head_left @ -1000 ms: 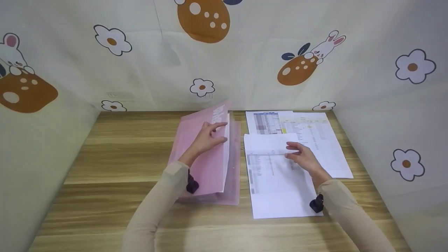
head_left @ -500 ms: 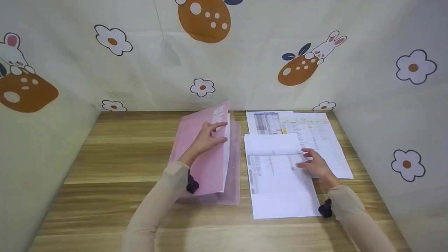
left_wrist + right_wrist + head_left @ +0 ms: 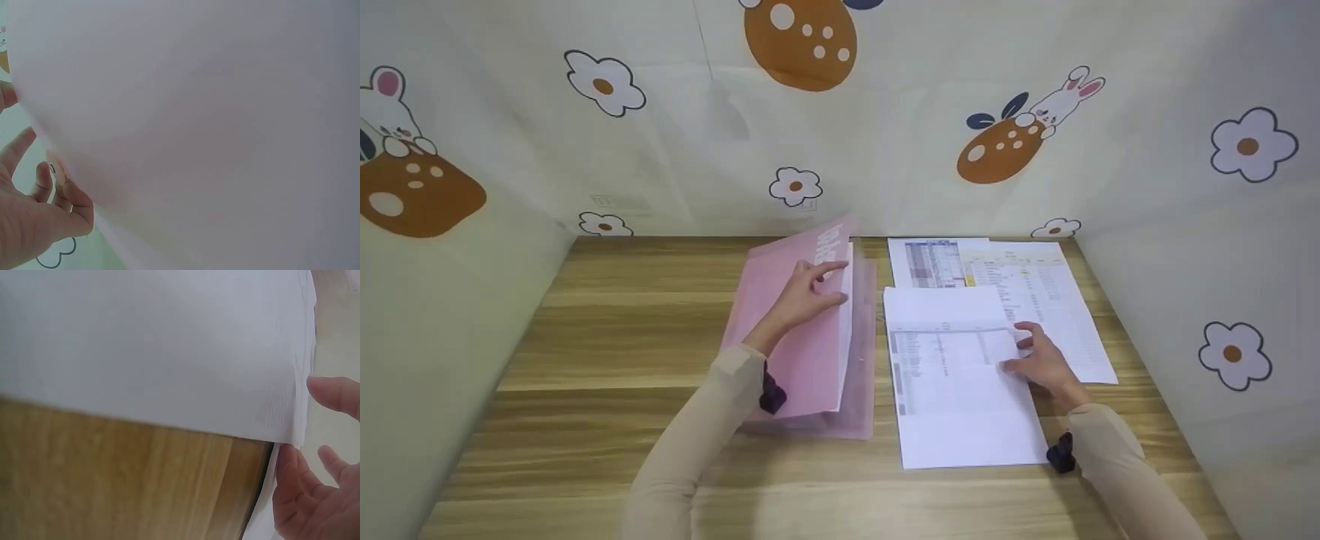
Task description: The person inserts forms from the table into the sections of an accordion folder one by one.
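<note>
On the wooden table, a pink folder [image 3: 780,337] stands with its cover tilted up, white paper [image 3: 846,322] showing along its open side. The left hand [image 3: 802,300] lies across that cover, thumb and fingers at its free edge, holding it raised. In the left wrist view the pale cover [image 3: 197,135] fills most of the picture, with the left hand [image 3: 39,214] bent at its edge. To the right lies a printed white sheet [image 3: 952,420]. Over its right edge is the right hand [image 3: 1039,360], fingers loosely bent; the right wrist view has its fingertips [image 3: 287,455] at the paper's edge.
Behind the printed sheet and partly under it lie more printed pages [image 3: 1035,285], one with a blue-headed table. A patterned curtain [image 3: 885,150] encloses the back and sides of the table [image 3: 607,337]. Small black cameras sit on both wrists.
The right hand has moved right and slightly toward the person, from over the sheet to its right edge. The left hand and the raised folder cover have stayed in place.
</note>
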Demonstrator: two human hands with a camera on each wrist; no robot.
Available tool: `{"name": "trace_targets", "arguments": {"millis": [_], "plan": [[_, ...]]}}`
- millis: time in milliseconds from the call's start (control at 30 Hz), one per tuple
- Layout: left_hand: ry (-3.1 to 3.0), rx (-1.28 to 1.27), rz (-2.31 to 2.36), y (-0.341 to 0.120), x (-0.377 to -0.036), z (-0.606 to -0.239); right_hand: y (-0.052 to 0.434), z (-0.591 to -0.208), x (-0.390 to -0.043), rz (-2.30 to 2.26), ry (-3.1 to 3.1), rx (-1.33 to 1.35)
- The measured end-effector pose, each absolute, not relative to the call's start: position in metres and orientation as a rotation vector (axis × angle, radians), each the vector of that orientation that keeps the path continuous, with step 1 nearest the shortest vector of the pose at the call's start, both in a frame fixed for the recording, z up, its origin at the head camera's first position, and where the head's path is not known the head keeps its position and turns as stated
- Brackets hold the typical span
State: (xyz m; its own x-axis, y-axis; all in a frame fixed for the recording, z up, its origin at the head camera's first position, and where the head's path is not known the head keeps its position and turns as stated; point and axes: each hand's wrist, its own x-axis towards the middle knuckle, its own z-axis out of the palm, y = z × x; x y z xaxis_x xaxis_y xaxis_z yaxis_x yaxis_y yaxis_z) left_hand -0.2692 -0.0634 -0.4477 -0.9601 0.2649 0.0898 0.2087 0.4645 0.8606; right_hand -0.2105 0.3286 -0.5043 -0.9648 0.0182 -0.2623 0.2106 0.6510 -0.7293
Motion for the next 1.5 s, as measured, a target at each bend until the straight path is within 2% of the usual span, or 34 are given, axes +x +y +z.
{"name": "trace_targets", "arguments": {"millis": [700, 1133, 1500], "plan": [[2.636, 0.411, 1.534, -0.064, -0.267, -0.447, 0.330, -0.499, -0.209, -1.425, 2.432, 0.126], [2.620, 0.394, 1.537, -0.063, -0.269, -0.448, 0.335, -0.478, -0.208, -1.566, 2.484, -0.245], [2.631, 0.412, 1.550, -0.064, -0.268, -0.447, 0.340, -0.465, -0.209, -1.768, 2.470, -0.179]]}}
